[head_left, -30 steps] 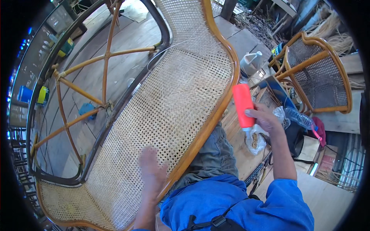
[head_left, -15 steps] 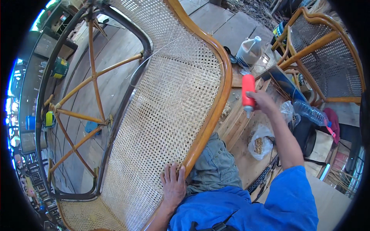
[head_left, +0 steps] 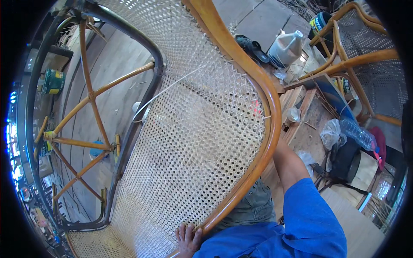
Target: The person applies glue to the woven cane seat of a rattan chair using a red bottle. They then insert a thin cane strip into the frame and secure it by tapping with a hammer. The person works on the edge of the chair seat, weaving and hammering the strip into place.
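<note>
A chair with a woven cane panel and a varnished rattan rim leans across in front of me, beside a dark frame with rattan cross braces. Near the bottom of the rim, my left hand rests with its fingers laid out on the cane. My right forearm reaches behind the panel, which hides that hand. Red from the squeeze bottle shows through the weave close to the rim. A loose pale cane strand curves from the panel across the dark frame.
At the back right are a white jug, black sandals and another cane chair. Wood blocks, plastic bags, a clear bottle and a black bag lie on the right.
My right hand has carried the red squeeze bottle leftward from the open area to behind the cane panel. The panel and my left hand sit lower in view.
</note>
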`<state>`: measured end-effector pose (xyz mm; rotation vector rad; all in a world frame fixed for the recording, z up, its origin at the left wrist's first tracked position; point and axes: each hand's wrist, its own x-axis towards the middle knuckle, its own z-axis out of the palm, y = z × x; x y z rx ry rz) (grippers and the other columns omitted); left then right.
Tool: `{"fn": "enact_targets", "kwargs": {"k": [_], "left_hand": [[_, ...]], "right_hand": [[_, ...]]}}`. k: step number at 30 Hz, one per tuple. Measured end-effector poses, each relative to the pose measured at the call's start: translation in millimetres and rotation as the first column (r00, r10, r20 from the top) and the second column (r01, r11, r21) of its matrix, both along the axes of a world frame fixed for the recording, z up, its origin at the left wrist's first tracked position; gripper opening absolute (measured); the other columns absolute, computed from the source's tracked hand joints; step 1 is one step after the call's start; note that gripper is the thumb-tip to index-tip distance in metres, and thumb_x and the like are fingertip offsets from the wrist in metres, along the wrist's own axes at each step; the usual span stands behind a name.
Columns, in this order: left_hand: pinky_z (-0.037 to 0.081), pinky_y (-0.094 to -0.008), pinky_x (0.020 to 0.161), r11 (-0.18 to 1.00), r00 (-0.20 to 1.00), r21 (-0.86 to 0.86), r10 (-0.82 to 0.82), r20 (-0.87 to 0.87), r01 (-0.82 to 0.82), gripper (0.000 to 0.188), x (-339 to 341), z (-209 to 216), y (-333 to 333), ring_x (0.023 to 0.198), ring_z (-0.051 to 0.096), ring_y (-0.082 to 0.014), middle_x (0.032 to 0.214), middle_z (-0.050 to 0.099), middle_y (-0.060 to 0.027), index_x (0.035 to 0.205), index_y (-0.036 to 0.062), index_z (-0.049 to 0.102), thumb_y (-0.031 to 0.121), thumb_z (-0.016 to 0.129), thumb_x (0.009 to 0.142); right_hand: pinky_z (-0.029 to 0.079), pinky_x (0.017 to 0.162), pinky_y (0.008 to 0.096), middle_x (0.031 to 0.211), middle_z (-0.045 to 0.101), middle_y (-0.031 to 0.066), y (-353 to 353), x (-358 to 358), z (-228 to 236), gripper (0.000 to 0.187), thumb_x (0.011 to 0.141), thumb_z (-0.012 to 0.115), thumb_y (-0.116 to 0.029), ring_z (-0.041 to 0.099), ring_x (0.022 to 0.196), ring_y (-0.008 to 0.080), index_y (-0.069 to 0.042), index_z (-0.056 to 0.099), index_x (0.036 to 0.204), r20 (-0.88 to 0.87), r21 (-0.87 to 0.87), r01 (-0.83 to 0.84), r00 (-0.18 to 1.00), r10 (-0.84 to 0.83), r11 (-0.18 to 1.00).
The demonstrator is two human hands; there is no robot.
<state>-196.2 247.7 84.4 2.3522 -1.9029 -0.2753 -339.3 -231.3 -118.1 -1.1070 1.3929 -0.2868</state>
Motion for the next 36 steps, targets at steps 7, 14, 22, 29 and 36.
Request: {"fn": "enact_targets", "kwargs": {"k": [7, 14, 22, 29, 36], "left_hand": [[0.032, -0.058, 0.097, 0.988, 0.995, 0.133, 0.087, -0.051, -0.079, 0.049, 3, -13, 14, 0.118, 0.043, -0.0436, 0.123, 0.047, -0.0211, 0.116, 0.0063, 0.047, 0.038, 0.058, 0.081], [0.032, -0.0576, 0.096, 0.993, 0.993, 0.01, 0.117, -0.016, -0.116, 0.06, 7, -6, -3, 0.119, 0.041, -0.0438, 0.121, 0.048, -0.0212, 0.112, 0.0048, 0.05, 0.054, 0.053, 0.077], [0.034, -0.0541, 0.095, 0.942, 0.962, 0.224, 0.268, -0.059, -0.249, 0.058, -5, 8, -15, 0.117, 0.043, -0.0392, 0.118, 0.049, -0.0173, 0.112, 0.0058, 0.051, 0.049, 0.059, 0.074], [0.023, -0.0516, 0.106, 0.907, 0.896, 0.314, 0.366, -0.251, -0.282, 0.069, -14, 23, -25, 0.131, 0.033, -0.0306, 0.14, 0.041, -0.0078, 0.133, 0.0157, 0.045, 0.031, 0.066, 0.07], [0.027, -0.0522, 0.103, 0.923, 0.924, 0.304, 0.309, -0.223, -0.235, 0.08, -6, 28, -30, 0.132, 0.032, -0.0356, 0.139, 0.039, -0.0129, 0.128, 0.0103, 0.046, 0.038, 0.077, 0.059]], "right_hand": [[0.046, 0.038, 0.0335, 0.066, 0.062, 0.0086, -123, 11, 106, 0.033, 0.075, 0.067, -0.032, 0.057, 0.044, 0.019, -0.001, 0.062, 0.085, -0.225, -0.196, -0.32, 0.935, 0.276, 0.927], [0.049, 0.044, 0.0354, 0.071, 0.063, 0.0131, -150, 25, 122, 0.04, 0.076, 0.065, -0.035, 0.061, 0.052, 0.0222, 0.001, 0.062, 0.092, -0.263, -0.092, -0.198, 0.95, 0.168, 0.976], [0.047, 0.046, 0.0333, 0.071, 0.062, 0.0096, -68, 45, -27, 0.033, 0.081, 0.061, -0.031, 0.059, 0.053, 0.0188, 0.0, 0.062, 0.093, 0.085, -0.071, 0.109, 0.991, -0.103, 0.991], [0.045, 0.046, 0.0312, 0.071, 0.06, 0.0073, -32, 24, -28, 0.028, 0.084, 0.058, -0.028, 0.057, 0.054, 0.0162, -0.001, 0.062, 0.093, 0.079, -0.034, 0.154, 0.985, -0.151, 0.987], [0.043, 0.046, 0.0291, 0.071, 0.059, 0.005, -10, -9, 3, 0.024, 0.088, 0.055, -0.024, 0.055, 0.055, 0.0136, -0.002, 0.062, 0.093, 0.067, -0.108, 0.224, 0.974, -0.218, 0.969]]}}
